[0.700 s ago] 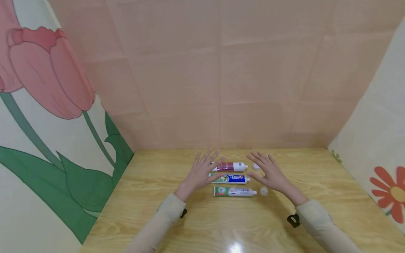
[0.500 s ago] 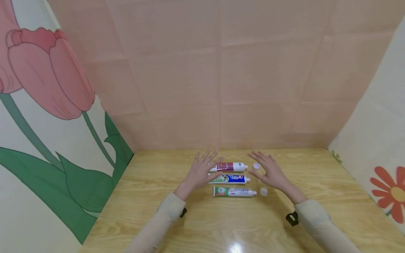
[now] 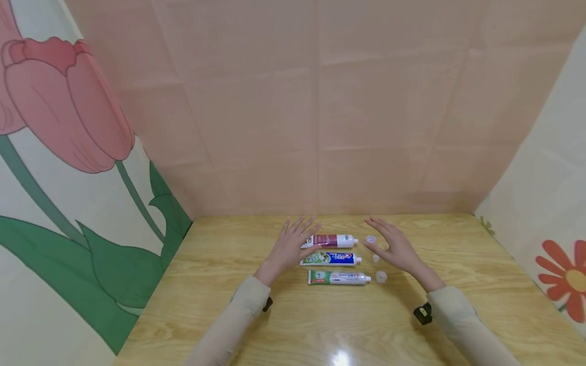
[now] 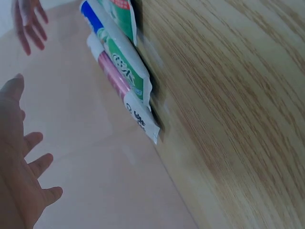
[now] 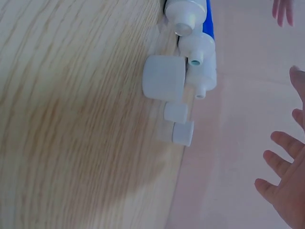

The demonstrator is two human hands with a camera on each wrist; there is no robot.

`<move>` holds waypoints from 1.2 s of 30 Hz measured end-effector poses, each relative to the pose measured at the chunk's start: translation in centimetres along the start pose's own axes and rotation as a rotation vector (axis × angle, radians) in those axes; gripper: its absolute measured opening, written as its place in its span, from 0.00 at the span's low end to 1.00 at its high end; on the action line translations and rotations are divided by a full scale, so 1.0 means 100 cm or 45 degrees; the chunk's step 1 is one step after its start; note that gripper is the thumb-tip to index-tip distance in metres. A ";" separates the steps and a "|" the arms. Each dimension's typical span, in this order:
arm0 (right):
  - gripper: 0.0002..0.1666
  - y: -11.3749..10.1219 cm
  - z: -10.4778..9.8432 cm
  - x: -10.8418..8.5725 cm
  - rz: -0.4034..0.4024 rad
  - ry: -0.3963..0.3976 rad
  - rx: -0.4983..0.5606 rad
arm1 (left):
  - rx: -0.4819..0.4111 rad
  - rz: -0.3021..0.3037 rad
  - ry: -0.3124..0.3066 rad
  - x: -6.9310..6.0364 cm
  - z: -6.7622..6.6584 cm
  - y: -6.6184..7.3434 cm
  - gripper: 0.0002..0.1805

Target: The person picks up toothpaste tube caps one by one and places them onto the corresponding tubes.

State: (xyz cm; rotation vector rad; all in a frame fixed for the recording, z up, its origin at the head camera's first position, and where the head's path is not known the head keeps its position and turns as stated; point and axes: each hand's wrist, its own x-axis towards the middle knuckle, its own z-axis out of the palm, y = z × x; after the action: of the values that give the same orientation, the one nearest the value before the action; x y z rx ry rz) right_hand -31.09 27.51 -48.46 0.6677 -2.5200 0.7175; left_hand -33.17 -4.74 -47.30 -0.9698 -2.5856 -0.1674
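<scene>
Three uncapped toothpaste tubes lie side by side on the wooden table, nozzles to the right. In the head view the maroon-and-white tube point(image 3: 326, 241) is farthest, the blue-and-green tube point(image 3: 339, 259) is in the middle, and the green-and-white tube point(image 3: 341, 277) is nearest. Beside the nozzles sit three white caps: a far cap point(image 3: 371, 239), a small middle cap point(image 3: 376, 258) and a near cap point(image 3: 381, 277). My left hand point(image 3: 286, 250), fingers spread, hovers over the tubes' left ends and hides part of the maroon one. Right of the caps hovers my right hand point(image 3: 398, 249), holding nothing.
The wooden table point(image 3: 284, 335) meets a pink cloth backdrop point(image 3: 316, 112) behind the tubes. Flower-printed panels stand at the left and right sides. A dark wrist device point(image 3: 423, 313) hangs under the right cuff, and another point(image 3: 267, 304) under the left.
My right hand has drifted slightly right, away from the tubes, so the small middle cap shows. The left hand has shifted a little left. Tubes and caps lie as before.
</scene>
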 end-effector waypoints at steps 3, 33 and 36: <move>0.40 0.002 0.001 0.000 0.023 -0.012 0.007 | 0.004 -0.010 -0.005 0.001 0.002 -0.002 0.35; 0.33 0.040 0.020 -0.007 0.188 -0.059 0.260 | -0.195 -0.056 -0.026 0.008 0.030 -0.015 0.32; 0.33 0.042 0.020 -0.006 0.214 -0.089 0.283 | -0.216 -0.066 -0.034 0.010 0.033 -0.016 0.32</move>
State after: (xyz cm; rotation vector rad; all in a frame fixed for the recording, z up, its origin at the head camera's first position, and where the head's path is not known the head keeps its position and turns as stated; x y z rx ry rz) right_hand -33.42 29.66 -51.90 0.5663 -2.6064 1.0633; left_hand -35.95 -4.54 -49.96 -0.9685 -2.6563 -0.3963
